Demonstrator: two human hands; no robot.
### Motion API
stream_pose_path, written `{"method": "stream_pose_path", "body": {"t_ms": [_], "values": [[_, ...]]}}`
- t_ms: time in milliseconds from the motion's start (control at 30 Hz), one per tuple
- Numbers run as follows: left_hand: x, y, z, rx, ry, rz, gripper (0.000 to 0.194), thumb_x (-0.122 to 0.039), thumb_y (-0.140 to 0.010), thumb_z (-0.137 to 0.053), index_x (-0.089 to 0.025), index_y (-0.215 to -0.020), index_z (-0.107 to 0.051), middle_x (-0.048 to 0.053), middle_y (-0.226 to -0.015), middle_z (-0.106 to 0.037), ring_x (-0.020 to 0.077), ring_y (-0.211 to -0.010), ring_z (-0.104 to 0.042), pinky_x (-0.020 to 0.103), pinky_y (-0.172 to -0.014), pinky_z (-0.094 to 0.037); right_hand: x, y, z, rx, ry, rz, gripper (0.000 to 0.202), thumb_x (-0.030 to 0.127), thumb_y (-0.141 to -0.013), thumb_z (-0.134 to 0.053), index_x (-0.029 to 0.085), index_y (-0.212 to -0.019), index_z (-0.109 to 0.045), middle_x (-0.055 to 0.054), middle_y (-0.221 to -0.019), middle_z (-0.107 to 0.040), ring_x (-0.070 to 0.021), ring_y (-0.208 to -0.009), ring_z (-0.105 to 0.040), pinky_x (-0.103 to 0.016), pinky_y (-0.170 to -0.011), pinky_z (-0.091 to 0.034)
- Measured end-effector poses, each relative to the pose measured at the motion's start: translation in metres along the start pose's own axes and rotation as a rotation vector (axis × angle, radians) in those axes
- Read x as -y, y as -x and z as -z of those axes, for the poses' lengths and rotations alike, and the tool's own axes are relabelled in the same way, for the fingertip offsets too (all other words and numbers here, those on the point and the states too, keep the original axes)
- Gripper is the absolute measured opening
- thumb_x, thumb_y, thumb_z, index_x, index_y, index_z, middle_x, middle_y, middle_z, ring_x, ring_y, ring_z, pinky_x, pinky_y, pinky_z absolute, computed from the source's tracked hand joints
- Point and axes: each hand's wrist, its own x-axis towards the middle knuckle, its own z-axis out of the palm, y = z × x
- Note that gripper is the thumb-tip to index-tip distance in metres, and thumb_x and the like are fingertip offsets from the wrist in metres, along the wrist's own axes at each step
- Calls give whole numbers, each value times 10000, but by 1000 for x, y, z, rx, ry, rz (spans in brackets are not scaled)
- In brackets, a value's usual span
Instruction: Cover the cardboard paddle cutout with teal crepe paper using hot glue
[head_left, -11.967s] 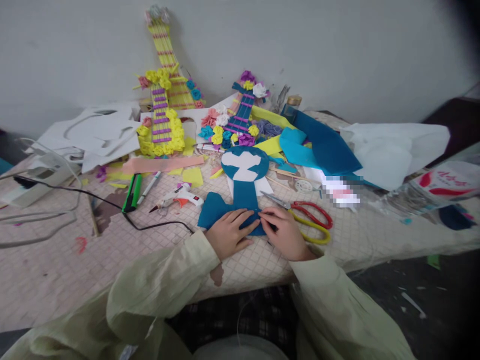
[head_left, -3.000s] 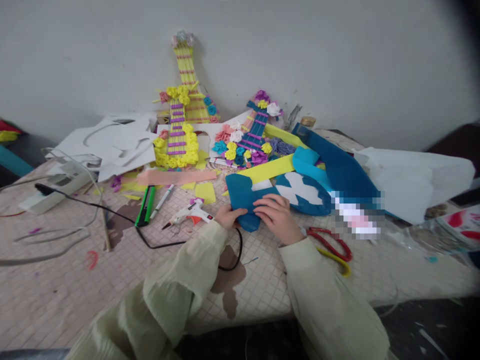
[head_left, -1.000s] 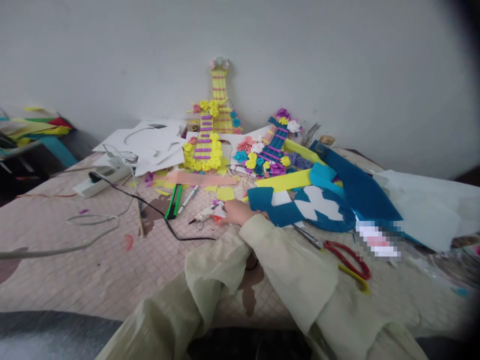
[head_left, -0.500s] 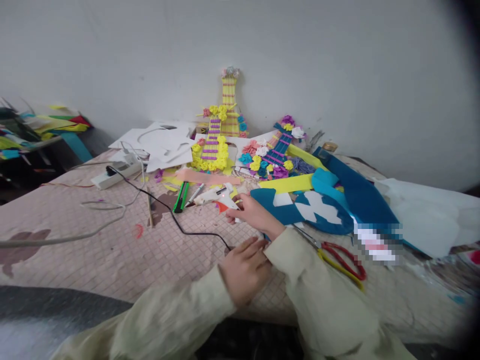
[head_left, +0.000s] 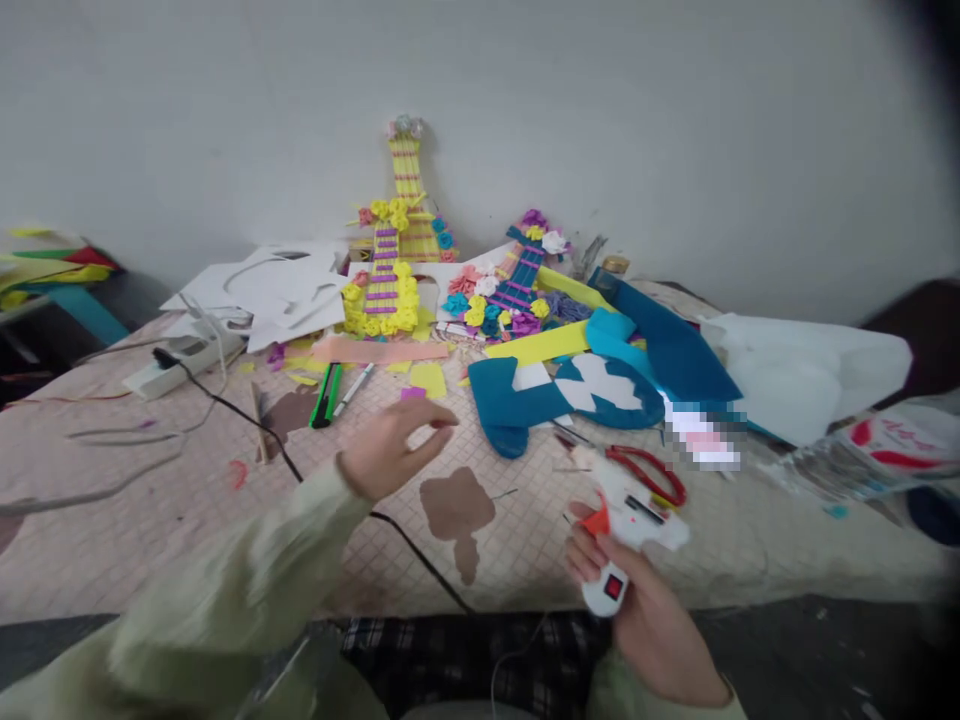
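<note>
A white hot glue gun [head_left: 630, 515] with an orange trigger and a red switch is held in my right hand [head_left: 637, 600], fingers around its handle. The nozzle points up and left, close to scissors [head_left: 649, 472] with red and yellow handles. My left hand [head_left: 394, 450] hovers over the table at centre left, fingers loosely curved, thumb tip near the fingertips; I see nothing in it. Beyond lie a green utility knife [head_left: 325, 396] and a white pen [head_left: 354, 388]. Between and behind the hands lies a blue cut-out shape [head_left: 517, 405] with white patches.
Yellow and blue guitar-shaped crafts [head_left: 386, 275] with paper flowers stand by the wall. A power strip [head_left: 180, 365] with a black cord [head_left: 255, 430] sits left. White paper [head_left: 277, 295], blue sheet [head_left: 675, 340] and a clear plastic bottle [head_left: 877, 450] lie about.
My right hand has brought the glue gun from the middle of the table toward me and to the right. My left hand has moved up and left, away from the right wrist.
</note>
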Motion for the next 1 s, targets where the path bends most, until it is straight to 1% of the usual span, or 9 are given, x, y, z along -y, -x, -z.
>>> {"method": "stream_pose_path", "body": {"t_ms": [67, 167, 233, 300, 467, 567, 667, 833, 1000], "values": [[14, -27, -38, 136, 27, -50, 140, -206, -791, -495, -166, -852, -615, 39, -830, -653, 145, -785, -587, 282, -757, -469, 5, 0, 6, -66, 10, 115, 187, 268, -654, -670, 199, -815, -607, 51, -550, -351, -78, -509, -348, -232, -503, -351], [32, -52, -89, 219, 18, -49, 119, -189, -744, -550, -163, -832, -626, 55, -854, -635, 164, -797, -571, 308, -780, -457, 10, -4, 11, -136, 71, 249, 167, 262, -668, -657, 198, -811, -597, 56, -550, -377, -63, -484, -343, -220, -492, -345], [41, -59, -111, 220, 22, -42, 132, -179, -716, -576, -162, -836, -629, 66, -877, -625, 182, -819, -562, 333, -797, -448, 10, -9, 13, -166, 124, 295, 185, 255, -672, -656, 197, -836, -594, 57, -545, -417, -53, -460, -339, -214, -480, -340], [47, -61, -125, 212, 38, -29, 137, -174, -712, -579, -162, -838, -629, 65, -878, -617, 184, -828, -556, 334, -801, -445, 6, -15, 14, -181, 185, 312, 205, 260, -676, -655, 180, -856, -598, 57, -508, -433, -54, -444, -345, -211, -464, -331], [53, -59, -136, 194, 108, 13, 111, -182, -747, -548, -162, -819, -630, 51, -841, -609, 155, -800, -555, 297, -781, -451, -1, -39, 16, -220, 352, 315, 225, 327, -686, -648, 151, -818, -598, 61, -429, -429, -61, -404, -361, -211, -420, -306], [55, -59, -136, 188, 158, 47, 116, -202, -766, -533, -161, -810, -632, 43, -808, -607, 134, -735, -555, 268, -721, -464, 2, -54, 15, -264, 510, 291, 266, 368, -686, -642, 144, -825, -607, 36, -452, -487, -82, -429, -418, -209, -408, -304], [56, -60, -135, 183, 199, 77, 122, -203, -770, -527, -161, -810, -635, 38, -800, -610, 121, -696, -553, 249, -681, -465, 6, -65, 10, -294, 624, 310, 281, 371, -667, -651, 128, -808, -633, 5, -520, -544, -104, -494, -481, -212, -434, -344], [55, -59, -136, 155, 271, 150, 118, -190, -765, -526, -170, -798, -638, 30, -800, -622, 118, -689, -553, 243, -670, -457, 4, -76, 5, -311, 676, 303, 278, 393, -669, -636, 122, -731, -639, -29, -578, -595, -90, -453, -454, -217, -409, -345], [55, -58, -140, 127, 325, 201, 124, -189, -770, -524, -162, -784, -644, 27, -763, -616, 114, -662, -544, 244, -662, -447, -2, -81, 8, -303, 689, 302, 262, 401, -695, -607, 141, -668, -602, -21, -570, -587, -88, -432, -434, -222, -394, -329]]}}
